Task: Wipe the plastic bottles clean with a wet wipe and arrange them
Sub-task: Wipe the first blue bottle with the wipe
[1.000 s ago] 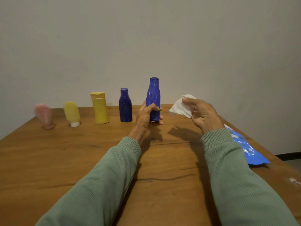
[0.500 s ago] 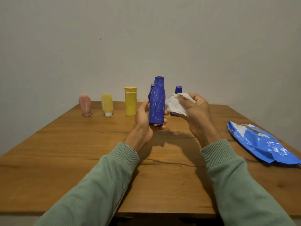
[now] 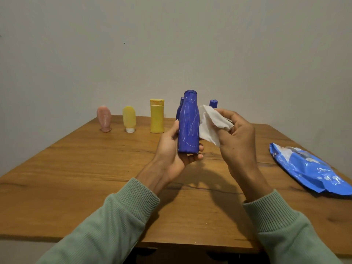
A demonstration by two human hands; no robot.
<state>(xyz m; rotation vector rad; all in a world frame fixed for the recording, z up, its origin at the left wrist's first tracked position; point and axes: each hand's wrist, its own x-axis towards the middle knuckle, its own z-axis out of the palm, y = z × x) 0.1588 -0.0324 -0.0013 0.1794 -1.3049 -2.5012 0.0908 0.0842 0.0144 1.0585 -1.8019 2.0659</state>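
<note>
My left hand (image 3: 172, 151) grips the lower half of a blue plastic bottle (image 3: 188, 124) streaked with white scratch marks, upright above the table. My right hand (image 3: 236, 138) pinches a white wet wipe (image 3: 210, 123) whose edge touches the bottle's right side. Along the far edge stand a pink bottle (image 3: 103, 119), a small yellow bottle on its white cap (image 3: 129, 119) and a taller yellow bottle (image 3: 157, 116). Two more blue bottles sit behind my hands: one (image 3: 180, 107) mostly hidden by the held bottle, the other (image 3: 213, 103) showing only its cap.
A blue wet-wipe packet (image 3: 308, 168) lies flat near the right edge of the wooden table (image 3: 85, 178). A plain wall rises right behind the row of bottles. Green sleeves cover both my forearms over the table's near edge.
The wipe in my right hand has come left to touch the held blue bottle. The view has swung, bringing the packet and a third blue bottle into sight.
</note>
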